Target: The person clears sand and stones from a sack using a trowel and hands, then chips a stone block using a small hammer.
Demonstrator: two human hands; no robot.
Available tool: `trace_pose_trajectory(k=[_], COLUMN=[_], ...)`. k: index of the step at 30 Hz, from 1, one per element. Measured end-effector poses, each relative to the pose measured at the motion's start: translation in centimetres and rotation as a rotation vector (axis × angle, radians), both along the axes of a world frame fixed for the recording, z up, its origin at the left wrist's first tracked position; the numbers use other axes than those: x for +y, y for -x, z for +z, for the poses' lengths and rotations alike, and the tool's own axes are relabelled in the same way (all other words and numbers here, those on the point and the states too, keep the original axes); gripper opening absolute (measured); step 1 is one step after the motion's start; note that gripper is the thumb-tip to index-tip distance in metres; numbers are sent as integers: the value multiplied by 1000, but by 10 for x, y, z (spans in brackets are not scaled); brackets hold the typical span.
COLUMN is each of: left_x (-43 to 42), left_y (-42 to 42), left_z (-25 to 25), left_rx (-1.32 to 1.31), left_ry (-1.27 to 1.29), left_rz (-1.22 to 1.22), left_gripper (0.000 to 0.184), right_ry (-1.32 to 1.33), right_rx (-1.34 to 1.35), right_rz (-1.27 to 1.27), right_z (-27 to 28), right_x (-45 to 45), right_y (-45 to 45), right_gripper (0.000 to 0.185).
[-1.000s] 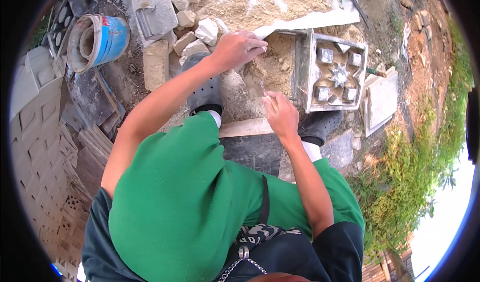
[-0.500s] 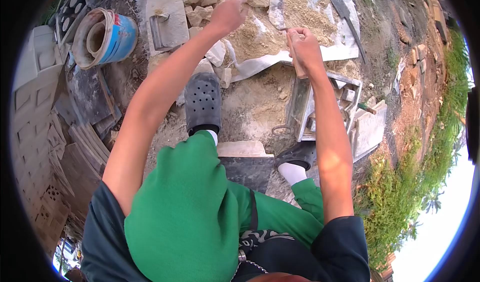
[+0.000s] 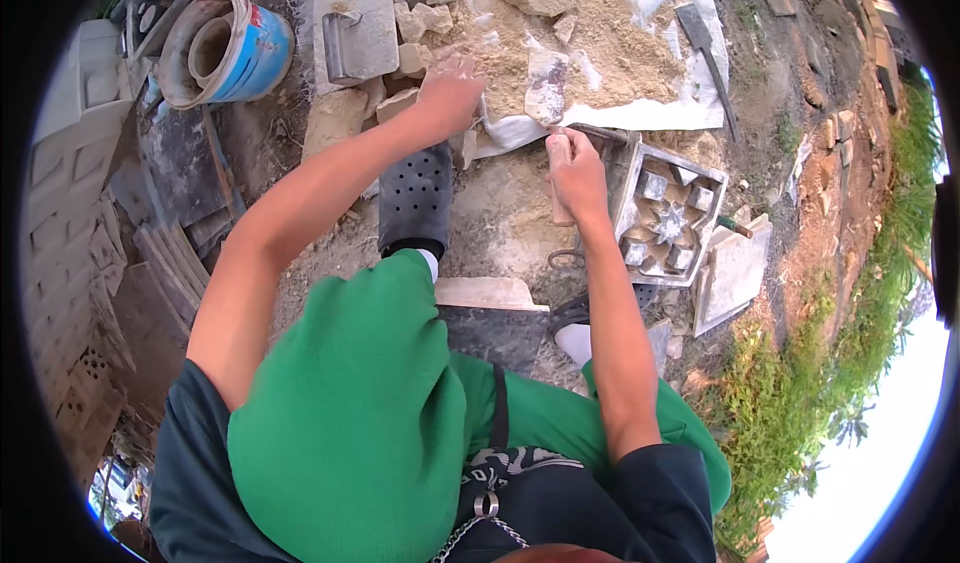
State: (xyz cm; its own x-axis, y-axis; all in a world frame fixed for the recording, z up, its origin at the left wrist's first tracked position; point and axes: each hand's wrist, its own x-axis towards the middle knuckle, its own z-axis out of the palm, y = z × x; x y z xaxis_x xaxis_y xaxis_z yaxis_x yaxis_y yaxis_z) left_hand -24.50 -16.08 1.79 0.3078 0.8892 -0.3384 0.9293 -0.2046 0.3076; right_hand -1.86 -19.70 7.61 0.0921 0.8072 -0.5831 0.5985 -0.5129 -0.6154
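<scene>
At the near edge of a white sheet (image 3: 650, 113), the right hand (image 3: 580, 178) grips a trowel (image 3: 546, 85), its blade drawn back across sand (image 3: 630, 58), now nearer the mould (image 3: 669, 224); the left hand (image 3: 452, 91), beside stones (image 3: 434, 18), has an unclear hold.

We hold a trowel (image 3: 547, 88) in our right grip (image 3: 578, 178), its blade over the white sheet (image 3: 655, 114). Our left grip (image 3: 452, 93), blurred, is near some stones (image 3: 412, 59); a patterned mould (image 3: 670, 225) lies rightward.
</scene>
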Motion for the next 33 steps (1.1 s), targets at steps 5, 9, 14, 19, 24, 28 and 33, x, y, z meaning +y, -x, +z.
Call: trace_pose_trajectory(k=[5, 9, 14, 19, 24, 28, 33], left_x=[-20, -22, -25, -33, -28, -26, -10], left_y=[-7, -23, -32, -21, -12, -17, 12], left_z=[0, -11, -36, -31, -22, -28, 23], left_rx=[-24, -79, 80, -42, -106, -35, 5], left_ry=[-109, 61, 176, 75, 44, 80, -84], left_rz=[-248, -487, -667, -629, -783, -657, -500], left_gripper=[25, 26, 25, 25, 33, 48, 58], right_ry=[-108, -135, -164, -195, -396, -476, -524], right_rx=[-153, -300, -391, -437, -495, -575, -642], right_rz=[211, 344, 508, 601, 653, 703, 815], right_z=[43, 89, 107, 134, 186, 224, 234], right_x=[5, 17, 38, 63, 90, 106, 124], right_y=[-33, -47, -30, 14, 29, 20, -15], right_gripper=[42, 41, 42, 42, 41, 41, 38])
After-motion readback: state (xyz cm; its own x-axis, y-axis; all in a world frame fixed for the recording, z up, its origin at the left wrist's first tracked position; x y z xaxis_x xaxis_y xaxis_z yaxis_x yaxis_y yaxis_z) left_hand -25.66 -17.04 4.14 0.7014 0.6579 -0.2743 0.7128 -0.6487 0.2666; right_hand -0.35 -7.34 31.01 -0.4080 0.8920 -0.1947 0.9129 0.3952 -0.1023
